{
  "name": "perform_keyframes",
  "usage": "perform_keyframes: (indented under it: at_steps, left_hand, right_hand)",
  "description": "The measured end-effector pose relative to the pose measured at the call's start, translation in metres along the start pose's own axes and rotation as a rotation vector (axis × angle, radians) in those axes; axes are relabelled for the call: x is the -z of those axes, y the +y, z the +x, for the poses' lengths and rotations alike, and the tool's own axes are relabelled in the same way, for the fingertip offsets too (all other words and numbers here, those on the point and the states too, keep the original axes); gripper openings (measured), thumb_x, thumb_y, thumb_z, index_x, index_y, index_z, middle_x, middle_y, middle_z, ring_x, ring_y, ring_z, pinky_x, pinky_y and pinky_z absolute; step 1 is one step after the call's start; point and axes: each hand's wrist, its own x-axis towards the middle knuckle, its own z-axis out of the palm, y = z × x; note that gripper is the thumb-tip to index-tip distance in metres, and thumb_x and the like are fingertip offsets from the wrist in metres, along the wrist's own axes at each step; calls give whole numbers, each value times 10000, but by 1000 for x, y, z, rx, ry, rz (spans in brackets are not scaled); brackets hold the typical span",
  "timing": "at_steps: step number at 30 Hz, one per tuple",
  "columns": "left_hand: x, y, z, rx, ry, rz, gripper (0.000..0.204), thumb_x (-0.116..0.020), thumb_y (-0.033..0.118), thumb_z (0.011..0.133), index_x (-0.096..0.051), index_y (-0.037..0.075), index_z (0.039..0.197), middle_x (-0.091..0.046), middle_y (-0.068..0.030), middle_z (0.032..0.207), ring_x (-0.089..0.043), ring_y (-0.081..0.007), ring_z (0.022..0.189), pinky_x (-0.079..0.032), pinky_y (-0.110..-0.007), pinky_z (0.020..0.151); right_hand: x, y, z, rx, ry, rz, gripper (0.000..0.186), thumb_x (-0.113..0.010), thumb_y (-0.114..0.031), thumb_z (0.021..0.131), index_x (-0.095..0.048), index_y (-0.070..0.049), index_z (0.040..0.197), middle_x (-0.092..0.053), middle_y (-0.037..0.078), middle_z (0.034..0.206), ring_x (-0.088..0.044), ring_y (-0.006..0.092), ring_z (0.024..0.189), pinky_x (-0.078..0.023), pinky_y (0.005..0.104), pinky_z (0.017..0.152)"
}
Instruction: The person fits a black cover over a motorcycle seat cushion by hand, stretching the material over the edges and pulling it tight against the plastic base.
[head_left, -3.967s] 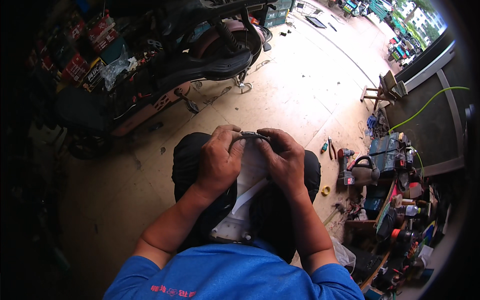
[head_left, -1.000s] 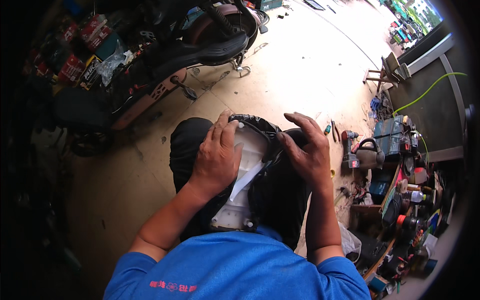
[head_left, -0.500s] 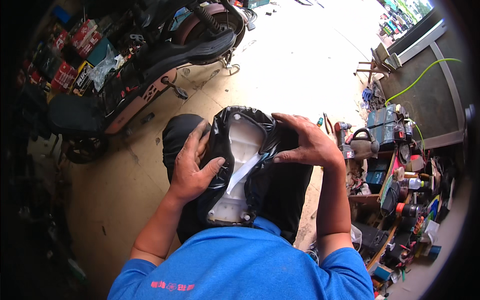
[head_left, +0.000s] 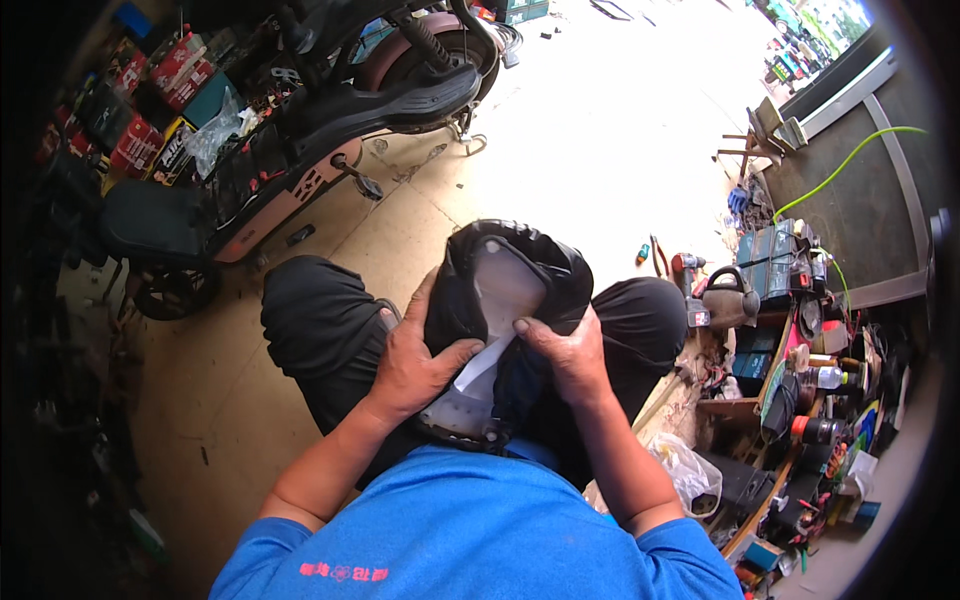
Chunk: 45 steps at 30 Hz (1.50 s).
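Note:
A seat lies underside up between my thighs, showing a whitish plastic base (head_left: 507, 285) ringed by a loose black vinyl cover (head_left: 456, 305). A pale strip (head_left: 482, 369) crosses the base at a slant. My left hand (head_left: 412, 358) grips the cover's left side, thumb lying on top and pointing inward. On the right side, my right hand (head_left: 570, 358) holds the cover, its thumb pressing over the edge onto the base. Most fingers of both hands are hidden behind the vinyl. The near end of the seat rests against my blue shirt (head_left: 470, 520).
An electric scooter (head_left: 275, 205) stands at the left, red boxes (head_left: 180, 72) behind it. To the right are pliers (head_left: 659, 257), a power drill (head_left: 689, 275) and a dark kettle-like can (head_left: 730, 297). A cluttered shelf (head_left: 765, 400) and white plastic bag (head_left: 685, 470) lie nearer.
My right hand has moved inward and nearer, from loosely spread at the cover's edge to gripping it. My left hand has shifted slightly right. My knees have spread apart.

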Motion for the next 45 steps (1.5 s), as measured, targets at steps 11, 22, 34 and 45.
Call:
perform_keyframes:
  at_steps: [11,22,34,45]
  left_hand:
    - [19,30,44,-224,-98,-114,1068,-979,252,868,-368,-42,1694,-596,-254,1592,-581,-305,1492,-436,-397,1254]
    - [41,67,86,-280,-170,-496,850,-919,99,935,-471,-8,1650,-704,-97,1426,-640,-172,1330,-492,-348,1181]
    - [19,17,53,23,6,-550,603,-897,107,968,-621,-16,1490,-767,-65,1282,-707,-137,1159,-564,-304,1069]
    - [2,21,58,16,-35,-530,548,-900,145,975,-649,-10,1437,-765,-55,1260,-694,-128,1136,-556,-306,1048]
  right_hand:
    - [7,-53,11,-4,-99,235,730,-845,-21,843,-588,-5,1526,-691,91,1413,-659,233,1278,-508,401,1146]
    - [-8,-76,32,35,-289,108,789,-918,-132,873,-554,25,1555,-686,110,1437,-648,204,1282,-515,376,1129]
    - [-28,-62,35,838,155,-936,461,-917,-92,823,-694,-58,1225,-735,241,1302,-770,412,1116,-651,428,937]
    - [-8,-49,41,785,213,-783,189,-842,-20,870,-796,-26,1053,-811,241,1167,-824,363,1013,-666,399,873]
